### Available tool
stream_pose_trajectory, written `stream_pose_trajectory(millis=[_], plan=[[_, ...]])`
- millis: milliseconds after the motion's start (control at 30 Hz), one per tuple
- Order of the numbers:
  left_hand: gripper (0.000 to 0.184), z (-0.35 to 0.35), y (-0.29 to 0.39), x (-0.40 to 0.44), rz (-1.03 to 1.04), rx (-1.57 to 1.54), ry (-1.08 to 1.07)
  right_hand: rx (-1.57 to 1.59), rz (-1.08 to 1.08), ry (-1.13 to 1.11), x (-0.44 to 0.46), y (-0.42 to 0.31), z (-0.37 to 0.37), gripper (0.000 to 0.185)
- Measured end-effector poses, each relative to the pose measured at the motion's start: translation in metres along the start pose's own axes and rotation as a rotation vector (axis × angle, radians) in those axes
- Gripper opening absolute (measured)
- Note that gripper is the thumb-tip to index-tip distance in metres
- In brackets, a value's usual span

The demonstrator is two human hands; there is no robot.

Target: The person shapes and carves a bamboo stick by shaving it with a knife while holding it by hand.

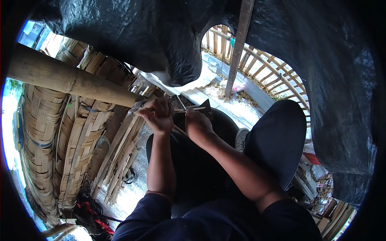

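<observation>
Near the middle of the view, my left hand (158, 114) is closed beside the end of a thick bamboo pole (76, 80), its fingers curled round something too small to make out. Just to its right, my right hand (198, 125) is closed on a thin stick (197, 108), which runs between the two hands and sticks out past the right one. A thin pale strip (181, 102) slants down to the right hand. Below the hands, a dark round container (225, 126) shows in part between my legs.
Woven bamboo rolls (42, 120) and long split strips (120, 148) stand at the left. Black plastic sheeting (120, 36) hangs overhead and at the right. A narrow upright post (240, 48) stands before a curved bamboo lattice (273, 74). Red and black items (90, 215) lie at lower left.
</observation>
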State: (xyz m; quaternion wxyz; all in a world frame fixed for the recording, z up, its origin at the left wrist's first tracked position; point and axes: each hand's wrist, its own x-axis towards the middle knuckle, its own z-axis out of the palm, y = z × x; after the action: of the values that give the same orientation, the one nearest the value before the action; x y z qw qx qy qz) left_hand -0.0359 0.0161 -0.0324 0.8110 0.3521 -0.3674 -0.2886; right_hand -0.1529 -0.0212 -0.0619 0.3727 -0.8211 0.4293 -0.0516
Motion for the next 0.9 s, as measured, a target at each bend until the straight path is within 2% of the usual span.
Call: stream_pose_trajectory(millis=[167,333,400,600,700,900], plan=[[0.066,-0.007,-0.001,-0.006,-0.036,-0.098,0.011,0.01,0.063,-0.049,-0.004,-0.001,-0.006,0.01],[0.069,-0.005,-0.001,-0.003,-0.071,-0.081,0.06,0.003,-0.096,-0.069,0.011,0.012,-0.002,0.01],[0.069,-0.005,-0.001,0.0,-0.078,-0.086,0.089,0.016,-0.068,-0.072,0.007,0.009,0.0,0.011],[0.07,0.0,0.004,-0.002,-0.048,-0.082,-0.032,0.017,0.077,-0.16,-0.006,-0.009,-0.015,0.021],[0.07,-0.001,0.005,-0.002,-0.027,-0.124,-0.054,0.036,0.078,-0.167,-0.008,-0.012,-0.021,0.022],[0.07,0.003,0.005,-0.002,0.012,0.019,-0.109,0.074,0.047,-0.102,-0.003,-0.005,-0.005,0.02]])
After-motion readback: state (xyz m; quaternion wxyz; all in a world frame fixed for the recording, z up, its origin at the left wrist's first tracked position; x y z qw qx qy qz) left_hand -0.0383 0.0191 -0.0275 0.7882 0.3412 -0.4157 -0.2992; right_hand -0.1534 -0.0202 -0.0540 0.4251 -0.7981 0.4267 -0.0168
